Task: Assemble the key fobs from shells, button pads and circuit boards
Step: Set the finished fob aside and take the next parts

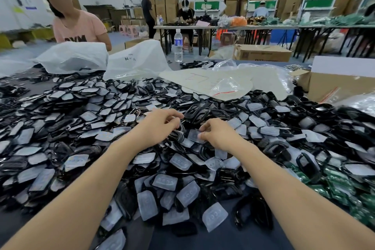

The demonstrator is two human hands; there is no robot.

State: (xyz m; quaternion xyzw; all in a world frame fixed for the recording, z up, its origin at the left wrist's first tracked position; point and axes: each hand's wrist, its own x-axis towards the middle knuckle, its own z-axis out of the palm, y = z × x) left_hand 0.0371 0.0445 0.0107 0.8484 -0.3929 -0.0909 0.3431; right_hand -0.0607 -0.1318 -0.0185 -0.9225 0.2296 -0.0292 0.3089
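2 hands in shot, both busy. Left hand [160, 126] has its fingers curled round a black shell [179, 135]; there may be more than one stacked in that grip, cannot tell. Right hand [218, 134] pinches 1 translucent button pad [193, 135] between thumb and fingertips, just beside the shell. Loose shells [276, 149] and button pads [215, 216] are heaped all round both hands, mixed, far too many to count, many buried under others. Green circuit boards [343, 186] sit in 1 heap well right of the right hand, cut off at the frame edge, blurred, no count. Bare bench [233, 237] shows between the forearms. Beyond the hands: 2 white plastic bags [75, 59], 1 water bottle [178, 44], 1 cardboard box [332, 85] far right, partly cut off. Person in a pink shirt [79, 26] sits behind the left bag, hands hidden by it.
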